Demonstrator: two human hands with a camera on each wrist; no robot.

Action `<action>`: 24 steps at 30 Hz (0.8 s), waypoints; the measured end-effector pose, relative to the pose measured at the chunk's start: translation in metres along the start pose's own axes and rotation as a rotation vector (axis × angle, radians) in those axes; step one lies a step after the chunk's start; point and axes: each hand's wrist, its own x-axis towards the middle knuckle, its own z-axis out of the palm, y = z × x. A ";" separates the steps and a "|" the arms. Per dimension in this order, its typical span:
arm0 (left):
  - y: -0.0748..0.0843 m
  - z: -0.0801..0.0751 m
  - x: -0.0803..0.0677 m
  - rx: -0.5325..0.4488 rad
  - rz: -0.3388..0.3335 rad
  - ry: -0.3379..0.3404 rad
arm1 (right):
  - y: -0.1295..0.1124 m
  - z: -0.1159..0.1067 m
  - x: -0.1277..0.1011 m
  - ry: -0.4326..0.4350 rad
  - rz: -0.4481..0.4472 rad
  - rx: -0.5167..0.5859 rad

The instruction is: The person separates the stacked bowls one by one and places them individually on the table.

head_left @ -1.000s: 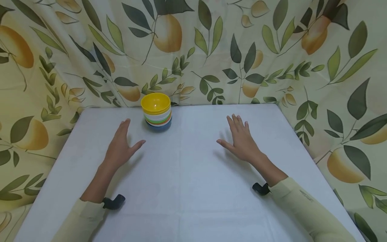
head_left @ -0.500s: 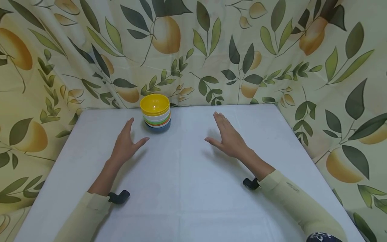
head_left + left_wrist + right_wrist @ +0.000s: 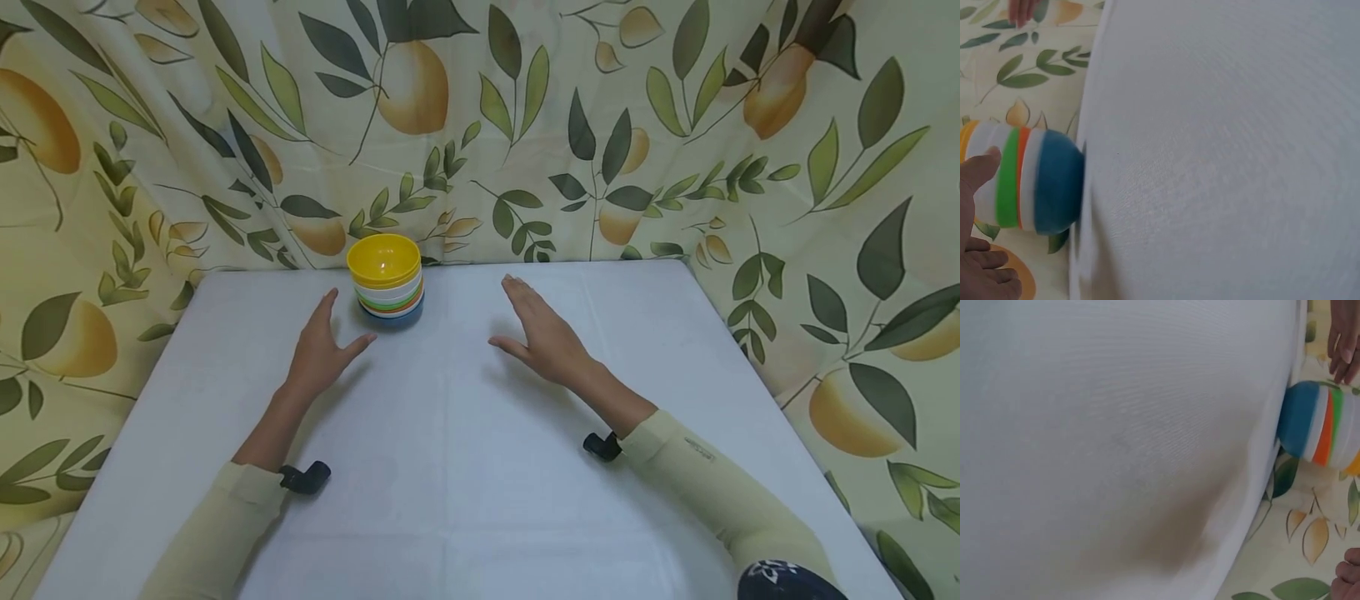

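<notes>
Here's the bowl stack (image 3: 386, 283), yellow on top, blue at the bottom, standing left of centre by the upper edge of the table (image 3: 450, 467). Just lower left, the left hand (image 3: 317, 353), grip wide; right of centre, the right hand (image 3: 551, 340), thumb spread wide too!

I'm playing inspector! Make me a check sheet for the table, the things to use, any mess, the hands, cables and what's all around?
Surface: white-covered table, faint fold lines.
Job's things: upright stack of bowls near the far edge, yellow on top, blue at the bottom.
Clutter: nothing seen.
Hands: left hand and right hand both have thumbs apart from fingers; neither touches the bowls.
Cables: nothing seen.
Surroundings: fruit-and-leaf patterned cloth behind and beside.
</notes>
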 end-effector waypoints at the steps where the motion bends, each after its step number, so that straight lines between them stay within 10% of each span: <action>1: 0.000 0.001 0.001 0.000 -0.005 0.001 | -0.001 0.001 0.002 -0.001 -0.005 -0.004; 24: 0.002 0.022 0.021 -0.114 -0.059 0.021 | -0.031 0.006 0.041 -0.029 -0.080 -0.008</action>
